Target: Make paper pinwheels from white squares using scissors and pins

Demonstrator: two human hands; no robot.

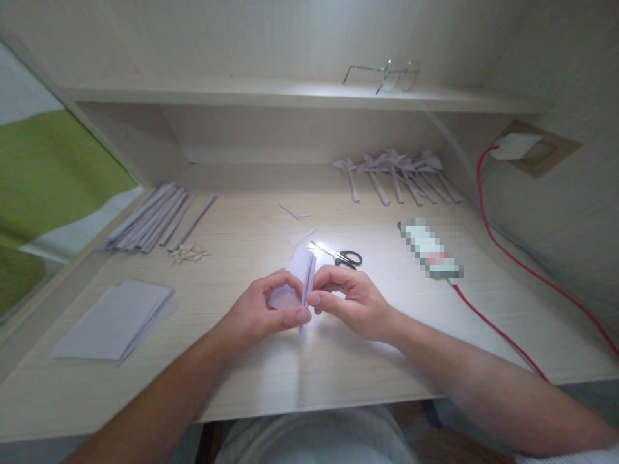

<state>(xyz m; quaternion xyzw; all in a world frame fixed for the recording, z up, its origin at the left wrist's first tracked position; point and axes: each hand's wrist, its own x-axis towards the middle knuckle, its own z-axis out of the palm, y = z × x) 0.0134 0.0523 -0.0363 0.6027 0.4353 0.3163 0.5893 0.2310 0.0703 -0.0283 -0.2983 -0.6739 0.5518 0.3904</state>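
Note:
A folded sheet of pale paper [300, 267] stands roughly upright between my hands, at the middle of the desk near its front. My left hand [265, 301] pinches its left and lower part between thumb and fingers. On the other side, my right hand [351, 299] grips the right edge with thumb and index finger. My fingers hide part of the folds. Just behind my right hand lie scissors [345, 256] with black handles, their blades pointing to the left. Thin paper slivers [294, 216] are scattered beyond the paper.
Left: rolled paper sticks [149, 222], short pale sticks or toothpicks [188, 253], and a stack of paper sheets [118, 319]. Back right: several paper pinwheels [394, 174]. Right: a phone [430, 248] with a red cable [498, 335]. Glasses [387, 76] rest on the shelf [242, 93].

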